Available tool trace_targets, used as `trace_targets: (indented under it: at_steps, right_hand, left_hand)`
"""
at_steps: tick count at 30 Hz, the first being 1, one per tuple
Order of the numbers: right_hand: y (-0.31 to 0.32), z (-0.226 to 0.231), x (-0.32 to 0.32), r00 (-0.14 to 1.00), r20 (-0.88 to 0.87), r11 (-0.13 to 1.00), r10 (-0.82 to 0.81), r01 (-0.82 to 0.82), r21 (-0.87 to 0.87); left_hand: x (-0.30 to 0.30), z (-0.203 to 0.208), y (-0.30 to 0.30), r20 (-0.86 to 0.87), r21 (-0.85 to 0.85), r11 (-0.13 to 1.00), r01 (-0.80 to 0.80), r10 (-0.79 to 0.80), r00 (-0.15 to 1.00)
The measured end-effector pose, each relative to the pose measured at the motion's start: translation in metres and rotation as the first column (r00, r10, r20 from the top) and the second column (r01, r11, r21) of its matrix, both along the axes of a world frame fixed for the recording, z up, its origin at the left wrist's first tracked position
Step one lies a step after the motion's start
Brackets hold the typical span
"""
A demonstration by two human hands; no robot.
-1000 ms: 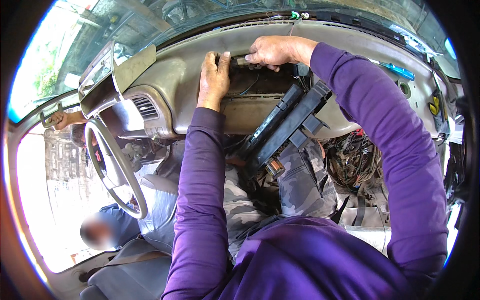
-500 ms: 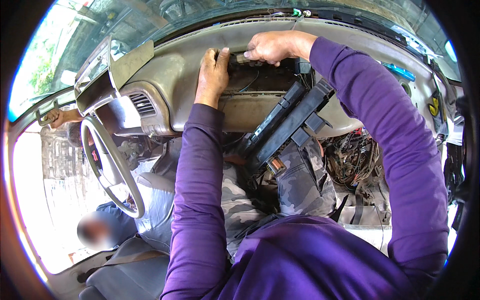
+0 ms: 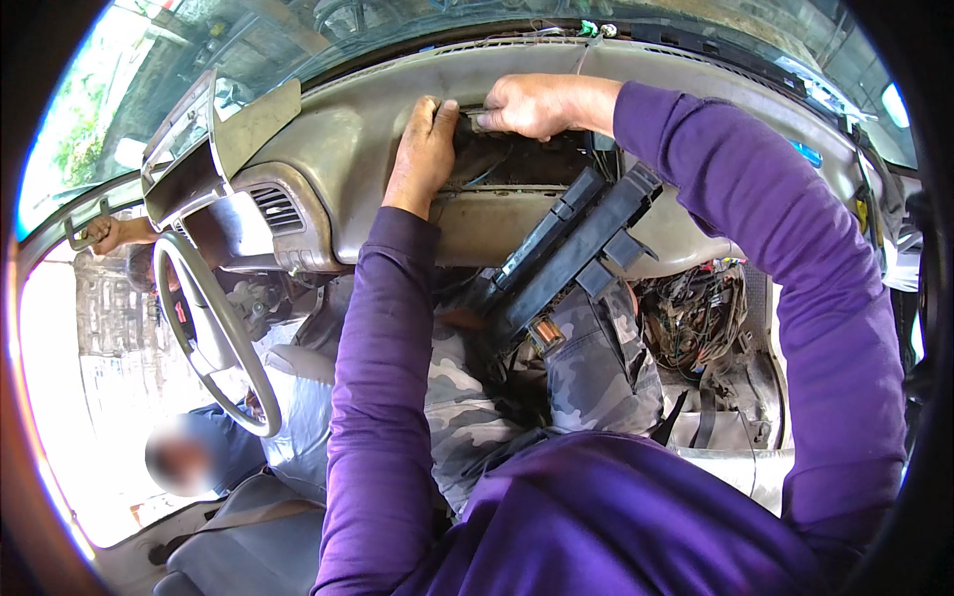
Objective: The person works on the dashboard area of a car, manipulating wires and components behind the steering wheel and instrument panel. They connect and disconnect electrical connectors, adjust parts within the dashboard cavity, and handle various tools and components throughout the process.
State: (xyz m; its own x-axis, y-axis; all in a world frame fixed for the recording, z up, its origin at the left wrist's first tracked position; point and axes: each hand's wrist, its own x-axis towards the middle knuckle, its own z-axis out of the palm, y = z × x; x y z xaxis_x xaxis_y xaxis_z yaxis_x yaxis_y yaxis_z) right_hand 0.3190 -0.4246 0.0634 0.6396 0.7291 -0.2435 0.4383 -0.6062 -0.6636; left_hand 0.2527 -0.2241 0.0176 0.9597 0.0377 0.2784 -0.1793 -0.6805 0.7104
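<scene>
My left hand (image 3: 425,154) is at the upper left corner of a dark rectangular opening (image 3: 527,164) in the dashboard. Its fingers curl inward with the thumb up, and what they grip is hidden. Just right of it, my right hand (image 3: 537,106) pinches a small pale piece (image 3: 475,120) at the top of the opening; its kind cannot be made out. Below the opening, a long black plastic housing (image 3: 566,253) with square boxes on its side lies slanted against my legs. A copper-coloured coil-like part (image 3: 546,334) sits near its lower end.
A steering wheel (image 3: 221,338) and an air vent (image 3: 276,208) are to the left. A tangle of wires (image 3: 696,323) fills the right footwell. Another person's hand (image 3: 104,235) grips the left door frame. A blue object (image 3: 807,153) lies on the dashboard at right.
My right hand has dropped slightly and moved closer to my left hand, covering more of the pale piece. My left hand stays nearly in place. The whole view has shifted a little.
</scene>
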Motion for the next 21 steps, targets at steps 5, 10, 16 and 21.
trace_targets:
  at_steps: [5, 10, 16, 21]
  right_hand:
    - [0.006, -0.006, 0.001, 0.999, 0.054, 1.000, 0.002, 0.000, -0.025]
    - [0.010, -0.001, -0.001, 0.996, 0.084, 0.999, -0.042, 0.043, -0.020]
    - [-0.020, 0.013, 0.003, 0.934, 0.351, 0.998, -0.062, 0.064, 0.006]
    - [-0.107, 0.061, -0.056, 0.905, 0.302, 0.919, -0.298, 0.186, 0.349]
  left_hand:
    - [-0.002, 0.002, -0.001, -0.051, -0.059, 0.998, 0.027, -0.030, 0.998]
    - [0.007, 0.004, 0.008, -0.079, -0.161, 0.982, 0.100, -0.113, 0.990]
    - [-0.008, 0.013, -0.017, 0.017, -0.055, 0.998, 0.026, -0.025, 1.000]
    - [-0.022, 0.022, -0.012, -0.027, 0.312, 0.950, -0.026, 0.037, 0.999]
